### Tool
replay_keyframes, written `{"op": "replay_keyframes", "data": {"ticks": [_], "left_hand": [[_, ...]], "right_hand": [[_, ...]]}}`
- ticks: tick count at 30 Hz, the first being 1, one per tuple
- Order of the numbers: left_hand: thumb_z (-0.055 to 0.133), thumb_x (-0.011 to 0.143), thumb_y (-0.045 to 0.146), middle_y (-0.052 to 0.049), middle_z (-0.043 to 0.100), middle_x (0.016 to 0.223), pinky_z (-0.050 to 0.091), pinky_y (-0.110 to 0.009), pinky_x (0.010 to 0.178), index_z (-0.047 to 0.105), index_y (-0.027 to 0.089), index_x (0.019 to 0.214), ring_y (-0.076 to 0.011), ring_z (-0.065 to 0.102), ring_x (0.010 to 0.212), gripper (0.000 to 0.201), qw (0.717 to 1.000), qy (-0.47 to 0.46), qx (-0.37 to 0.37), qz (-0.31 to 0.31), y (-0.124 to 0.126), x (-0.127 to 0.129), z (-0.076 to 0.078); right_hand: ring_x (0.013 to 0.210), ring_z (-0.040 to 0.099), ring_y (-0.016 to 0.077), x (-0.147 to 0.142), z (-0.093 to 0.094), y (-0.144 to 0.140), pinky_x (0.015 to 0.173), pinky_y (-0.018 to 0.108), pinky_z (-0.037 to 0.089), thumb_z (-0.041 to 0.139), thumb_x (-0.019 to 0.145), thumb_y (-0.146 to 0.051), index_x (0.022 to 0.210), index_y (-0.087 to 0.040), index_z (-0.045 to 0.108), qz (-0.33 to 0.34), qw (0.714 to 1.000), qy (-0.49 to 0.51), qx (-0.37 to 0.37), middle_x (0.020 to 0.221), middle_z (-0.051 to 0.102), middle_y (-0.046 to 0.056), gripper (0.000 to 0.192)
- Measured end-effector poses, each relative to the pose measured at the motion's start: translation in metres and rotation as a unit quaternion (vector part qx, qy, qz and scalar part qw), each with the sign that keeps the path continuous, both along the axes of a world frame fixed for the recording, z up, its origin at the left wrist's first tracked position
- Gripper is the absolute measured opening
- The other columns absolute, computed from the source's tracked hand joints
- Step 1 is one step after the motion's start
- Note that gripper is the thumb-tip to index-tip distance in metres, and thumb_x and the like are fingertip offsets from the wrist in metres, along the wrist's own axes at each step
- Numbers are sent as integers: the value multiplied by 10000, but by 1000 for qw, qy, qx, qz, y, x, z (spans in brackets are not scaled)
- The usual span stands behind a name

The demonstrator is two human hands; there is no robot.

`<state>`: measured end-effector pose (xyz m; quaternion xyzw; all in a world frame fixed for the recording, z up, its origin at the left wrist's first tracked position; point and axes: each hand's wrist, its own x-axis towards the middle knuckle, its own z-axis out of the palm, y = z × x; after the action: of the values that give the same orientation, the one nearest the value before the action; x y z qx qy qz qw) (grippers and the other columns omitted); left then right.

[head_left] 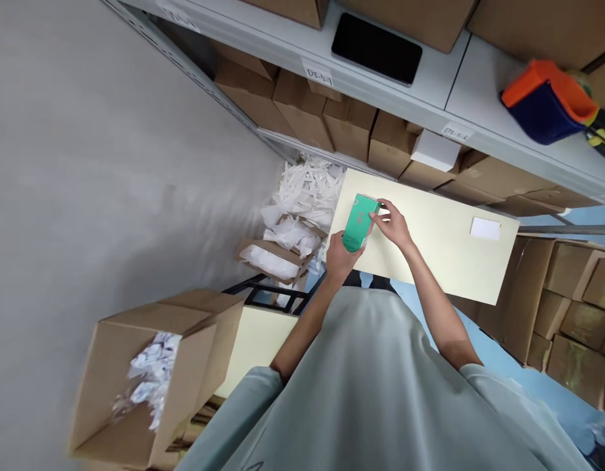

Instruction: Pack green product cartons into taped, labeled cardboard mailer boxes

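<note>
Over the pale cream rectangular tabletop [439, 252], a green rectangular box [356, 227] is clasped at its lower end by the left hand [339, 259]. Near its top, the right edge is touched by the right hand [393, 226]; whether it is gripped there cannot be told. A small, white, rectangular object [484, 228] is set toward the tabletop's right end.

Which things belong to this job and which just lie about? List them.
In use:
green box
left hand, gripping its lower end
right hand, at its upper side
cream table beneath

Apparently lying about:
black phone
orange-and-blue object
white item on the table
</note>
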<state>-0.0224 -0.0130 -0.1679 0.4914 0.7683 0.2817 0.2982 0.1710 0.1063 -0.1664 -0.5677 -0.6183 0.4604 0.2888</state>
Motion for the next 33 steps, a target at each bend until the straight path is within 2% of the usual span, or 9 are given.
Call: {"op": "replay_keyframes", "data": {"ticks": [4, 7, 10, 13, 16, 18, 23, 28, 33], "left_hand": [[1040, 796, 261, -200, 732, 1334, 584, -445, 1033, 653, 186, 1313, -355, 730, 1269, 649, 1000, 12, -21, -7, 49, -18, -21], [1037, 810, 249, -219, 722, 1349, 595, -442, 1009, 657, 162, 1321, -373, 740, 1256, 643, 998, 16, -51, -14, 79, -22, -37], [1045, 797, 235, -236, 698, 1410, 607, -474, 1040, 652, 143, 1355, -413, 748, 1276, 690, 997, 10, -69, -31, 94, -19, -47], [1002, 838, 193, -274, 658, 1506, 577, -521, 1154, 599, 118, 1484, -447, 710, 1374, 765, 997, 4, -52, -49, 92, -16, -50], [916, 899, 150, -282, 639, 1551, 557, -559, 1213, 560, 123, 1558, -456, 668, 1446, 749, 998, -3, -16, -60, 76, -15, -47], [861, 925, 128, -261, 650, 1545, 551, -577, 1237, 582, 146, 1543, -444, 660, 1463, 678, 998, -8, 20, -55, 62, -16, -42], [755, 990, 117, -182, 701, 1482, 558, -543, 1272, 677, 209, 1439, -368, 686, 1453, 465, 993, -13, 115, -22, 25, -17, -17], [669, 1063, 136, -115, 754, 1429, 600, -474, 1222, 764, 244, 1299, -288, 739, 1376, 277, 979, 6, 203, 33, -29, -20, 26], [648, 1117, 215, -84, 815, 1309, 628, -440, 1156, 805, 257, 1171, -245, 780, 1259, 171, 954, 18, 260, 150, -116, -23, 58]], "right_hand": [[1105, 812, 279, -35, -47, 61, 1048, 470, 684, 725, 1007, -629, 1507, -267, 657, -23, 999, -3, -31, 1384, 804, 123, 622], [1062, 798, 277, -51, -74, 90, 1070, 516, 678, 697, 1012, -620, 1571, -265, 623, -33, 997, -19, -66, 1354, 822, 116, 666], [1022, 799, 288, -59, -87, 103, 1091, 555, 668, 674, 1021, -593, 1703, -242, 532, -29, 994, -51, -91, 1367, 825, 130, 780], [1062, 821, 337, -61, -86, 100, 1121, 583, 651, 645, 1033, -581, 1804, -205, 415, -30, 989, -104, -103, 1420, 810, 163, 889], [1137, 828, 374, -59, -72, 85, 1146, 590, 638, 644, 1023, -606, 1830, -158, 366, -47, 986, -140, -83, 1562, 726, 240, 964], [1179, 823, 360, -54, -59, 68, 1142, 553, 641, 631, 1024, -625, 1821, -153, 378, -60, 988, -130, -54, 1627, 669, 273, 959], [1212, 814, 334, -48, -15, 10, 1061, 488, 670, 625, 1014, -616, 1749, -154, 479, -41, 997, -61, -14, 1603, 687, 280, 881], [1188, 817, 324, -63, 16, -58, 986, 482, 693, 646, 996, -650, 1644, -159, 594, 73, 997, 28, -21, 1526, 747, 264, 815], [1175, 832, 313, -89, 29, -126, 1015, 487, 700, 657, 1016, -640, 1495, -187, 708, 252, 963, 84, -48, 1368, 841, 204, 661]]}}
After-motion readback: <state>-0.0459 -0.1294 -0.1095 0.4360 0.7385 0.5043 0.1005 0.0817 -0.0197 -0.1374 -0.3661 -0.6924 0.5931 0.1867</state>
